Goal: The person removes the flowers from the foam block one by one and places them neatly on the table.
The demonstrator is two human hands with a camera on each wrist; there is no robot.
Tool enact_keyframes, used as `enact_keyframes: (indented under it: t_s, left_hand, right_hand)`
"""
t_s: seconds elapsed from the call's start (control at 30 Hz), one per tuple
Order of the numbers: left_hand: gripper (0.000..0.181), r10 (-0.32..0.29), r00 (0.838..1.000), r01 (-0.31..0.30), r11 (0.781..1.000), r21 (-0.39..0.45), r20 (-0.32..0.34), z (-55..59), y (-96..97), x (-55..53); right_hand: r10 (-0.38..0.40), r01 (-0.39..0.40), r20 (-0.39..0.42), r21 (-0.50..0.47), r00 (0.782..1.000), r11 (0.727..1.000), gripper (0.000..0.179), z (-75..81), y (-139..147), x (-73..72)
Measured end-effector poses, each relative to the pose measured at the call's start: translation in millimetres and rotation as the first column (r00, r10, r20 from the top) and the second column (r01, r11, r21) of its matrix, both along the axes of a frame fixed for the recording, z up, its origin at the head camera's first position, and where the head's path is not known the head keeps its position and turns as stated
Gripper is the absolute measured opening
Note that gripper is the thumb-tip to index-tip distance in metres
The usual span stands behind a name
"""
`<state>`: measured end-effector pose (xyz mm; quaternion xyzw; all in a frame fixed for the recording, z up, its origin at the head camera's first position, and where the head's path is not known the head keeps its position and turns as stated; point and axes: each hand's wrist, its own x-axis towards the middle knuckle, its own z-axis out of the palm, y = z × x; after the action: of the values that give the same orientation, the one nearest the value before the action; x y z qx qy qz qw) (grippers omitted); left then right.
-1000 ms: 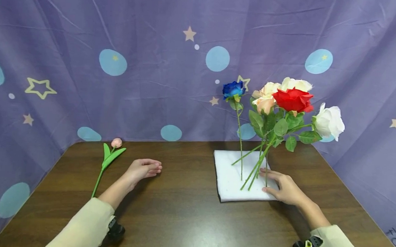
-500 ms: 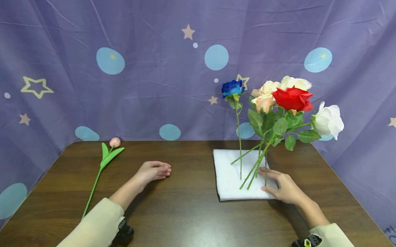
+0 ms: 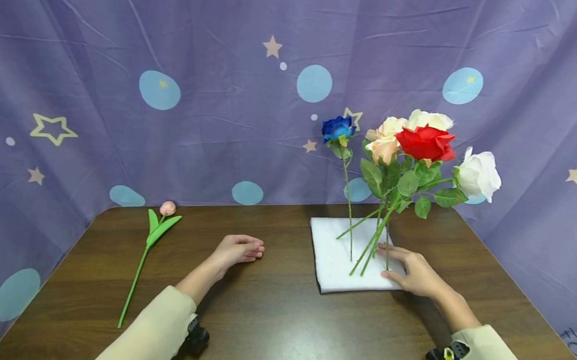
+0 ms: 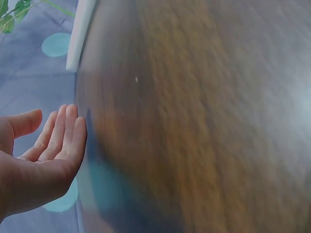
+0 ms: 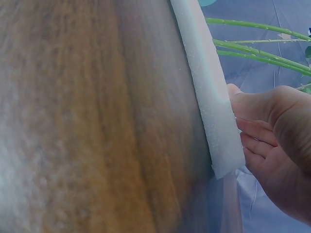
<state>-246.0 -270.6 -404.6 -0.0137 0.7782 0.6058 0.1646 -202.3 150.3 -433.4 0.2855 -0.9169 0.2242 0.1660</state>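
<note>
Over the middle of the table, my left hand [image 3: 241, 251] holds nothing, its fingers together and gently bent; the left wrist view shows the bare palm. My right hand [image 3: 417, 272] rests on the right side of a white foam block [image 3: 334, 278], thumb and fingers spread around the foot of a thin stem. From the foam rise a blue rose [image 3: 338, 129], standing apart on the left, and a cluster with a red rose [image 3: 426, 143], peach roses [image 3: 384, 151] and white roses [image 3: 479, 176]. The right wrist view shows my thumb against the foam.
A pink tulip [image 3: 168, 208] with green leaves lies on the left of the brown wooden table [image 3: 273, 319]. Behind the table hangs a purple curtain [image 3: 204, 112] with stars and blue dots. Leaves and blooms lean out above my right hand.
My left hand has moved right, away from the tulip and towards the foam block, uncovering the tulip's lower stem. My right hand has stayed at the foam block.
</note>
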Motion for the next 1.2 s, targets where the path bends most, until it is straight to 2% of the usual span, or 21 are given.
enact_keyframes:
  t_s: [0.33, 0.73, 0.87, 1.07, 1.2]
  left_hand:
    - [0.027, -0.03, 0.999, 0.03, 0.999, 0.009, -0.018, 3.5, 31.0, -0.5]
    - [0.019, -0.003, 0.998, 0.005, 0.999, 0.039, -0.057, 0.1, 76.7, -1.1]
    - [0.019, -0.009, 0.998, 0.013, 0.998, 0.069, -0.063, 2.5, 91.2, -0.1]
    - [0.023, -0.049, 0.993, 0.056, 0.996, 0.064, -0.103, 10.3, 113.9, 2.6]
    - [0.022, -0.089, 0.986, 0.092, 0.996, 0.014, -0.144, 10.8, 125.0, 5.5]
  right_hand:
    - [0.014, -0.014, -0.014, 0.029, 1.0, 0.999, 0.043, 2.8, -0.3, 0.8]
    - [0.028, -0.028, -0.004, 0.06, 1.0, 0.998, 0.042, 5.1, -3.8, 1.6]
    - [0.021, -0.021, 0.005, 0.064, 1.0, 0.998, 0.042, 7.1, -4.5, 2.0]
    - [-0.008, 0.008, -0.012, 0.042, 1.0, 0.999, 0.042, 5.9, -5.1, 3.4]
    - [-0.01, 0.01, -0.019, 0.023, 1.0, 1.0, 0.043, 2.8, -5.8, 3.0]
